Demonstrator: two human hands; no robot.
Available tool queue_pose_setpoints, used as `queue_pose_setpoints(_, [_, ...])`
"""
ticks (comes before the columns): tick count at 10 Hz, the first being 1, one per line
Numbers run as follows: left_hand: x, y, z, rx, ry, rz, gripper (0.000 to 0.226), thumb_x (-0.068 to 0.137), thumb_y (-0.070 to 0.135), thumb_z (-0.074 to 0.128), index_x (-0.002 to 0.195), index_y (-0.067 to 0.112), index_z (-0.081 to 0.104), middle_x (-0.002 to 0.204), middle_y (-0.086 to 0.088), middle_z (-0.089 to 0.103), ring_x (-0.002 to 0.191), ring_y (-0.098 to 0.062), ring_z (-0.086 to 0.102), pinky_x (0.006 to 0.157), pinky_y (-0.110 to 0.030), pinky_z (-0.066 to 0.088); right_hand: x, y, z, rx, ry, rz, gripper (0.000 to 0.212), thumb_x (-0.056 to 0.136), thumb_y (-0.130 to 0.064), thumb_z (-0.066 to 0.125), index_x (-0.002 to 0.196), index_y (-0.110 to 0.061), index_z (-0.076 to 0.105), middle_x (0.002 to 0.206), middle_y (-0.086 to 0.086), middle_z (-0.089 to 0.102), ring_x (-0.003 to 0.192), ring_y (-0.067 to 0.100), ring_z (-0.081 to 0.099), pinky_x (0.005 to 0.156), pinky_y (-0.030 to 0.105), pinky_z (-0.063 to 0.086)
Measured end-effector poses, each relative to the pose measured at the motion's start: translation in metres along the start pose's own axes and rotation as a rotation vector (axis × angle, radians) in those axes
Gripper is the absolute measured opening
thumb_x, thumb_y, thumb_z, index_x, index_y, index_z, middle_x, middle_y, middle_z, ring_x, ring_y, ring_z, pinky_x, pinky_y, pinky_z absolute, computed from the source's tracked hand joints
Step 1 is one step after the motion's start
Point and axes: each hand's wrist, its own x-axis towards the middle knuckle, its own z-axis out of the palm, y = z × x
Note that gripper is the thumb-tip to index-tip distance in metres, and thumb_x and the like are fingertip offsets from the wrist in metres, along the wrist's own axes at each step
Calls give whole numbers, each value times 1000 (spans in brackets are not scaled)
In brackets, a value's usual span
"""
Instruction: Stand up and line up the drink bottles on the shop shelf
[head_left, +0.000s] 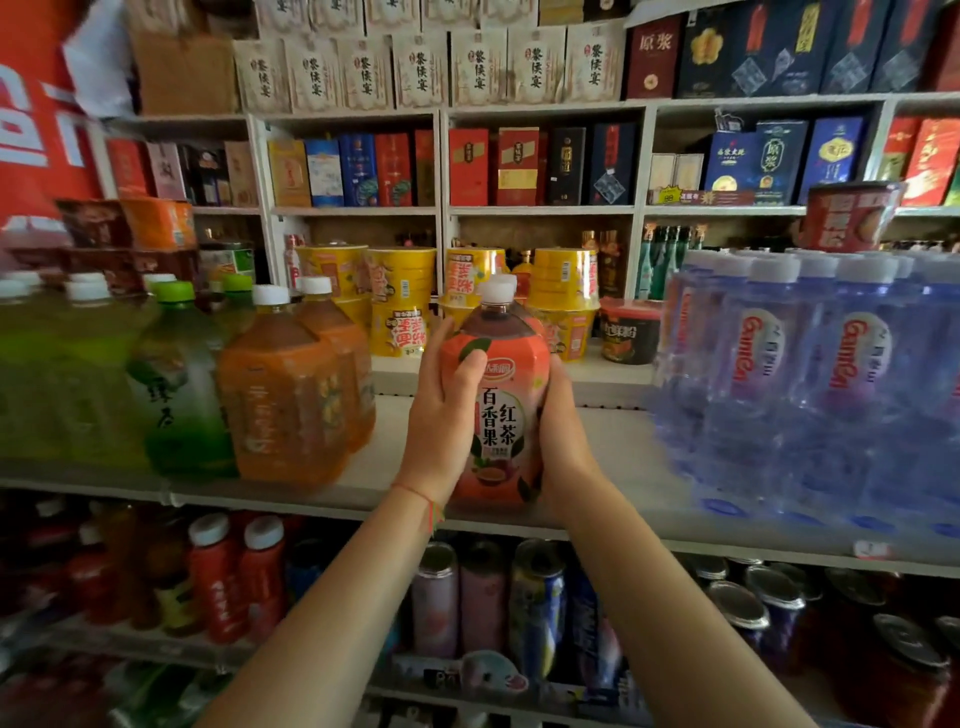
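Fingers (470, 364) grip bottle (498, 410) near shelf (613, 447) edge.

Small shop, shelves (540, 210) packed with boxed liquor (467, 166), instant noodle cups (400, 275), bottled drinks (280, 384)

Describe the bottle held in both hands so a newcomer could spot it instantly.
Find the middle shelf, between the orange tea bottles on the left and the blue water bottles on the right. In that gap stands the passion fruit black tea bottle, gripped by the left hand and right hand. It alone has a salmon-pink label.
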Motion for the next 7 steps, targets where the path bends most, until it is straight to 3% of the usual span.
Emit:
queue_pose_setpoints(1, [6, 2, -35, 169, 3, 90, 52, 92, 54, 51, 142, 41, 42, 126, 33, 58, 119, 5, 56, 103, -27, 48, 5, 10, 32, -2, -1, -3, 63, 100, -65, 23, 108, -28, 74, 102, 6, 78, 102, 26, 71, 97, 48, 54])
queue_pose_setpoints(2, [10, 8, -70, 542, 79, 422, 50, 98, 39, 52, 142, 17, 47, 134, 13, 58, 124, -4, 54, 104, -23, 44, 11, 20, 60, -9, -8, -16, 65, 101, -64, 22, 114, -24, 72, 103, 9, 77, 98, 25, 73, 93, 45, 57])
queue_pose_setpoints(3, [19, 5, -99, 968, 138, 691, 52, 98, 36, 50, 141, 7, 50, 140, -11, 55, 132, -27, 49, 116, -47, 34, 17, 30, 89, -24, 5, -26, 67, 100, -65, 22, 121, -24, 70, 109, 9, 76, 105, 26, 71, 99, 49, 53])
queue_pose_setpoints(4, [22, 1, -122, 1114, 141, 725, 52, 99, 36, 48, 144, 10, 50, 144, -11, 53, 137, -29, 45, 122, -50, 21, 22, 37, 109, -10, -7, -67, 65, 103, -58, 19, 122, -21, 69, 110, 8, 76, 107, 24, 70, 98, 45, 54])
queue_pose_setpoints(6, [24, 6, -143, 1044, 36, 714, 52, 97, 34, 51, 145, 14, 50, 141, -6, 56, 135, -25, 48, 121, -49, 22, 14, 33, 114, 7, 62, -93, 56, 104, -53, 26, 105, -22, 73, 90, 1, 79, 83, 10, 75, 71, 27, 58])
queue_pose_setpoints(7, [24, 32, -153, 895, 53, 735, 46, 96, 28, 54, 139, 10, 54, 135, -6, 58, 130, -22, 50, 113, -47, 36, 4, 3, 114, -124, 215, -260, 44, 105, -46, 30, 125, -26, 64, 117, -10, 72, 109, -2, 64, 86, 19, 46])
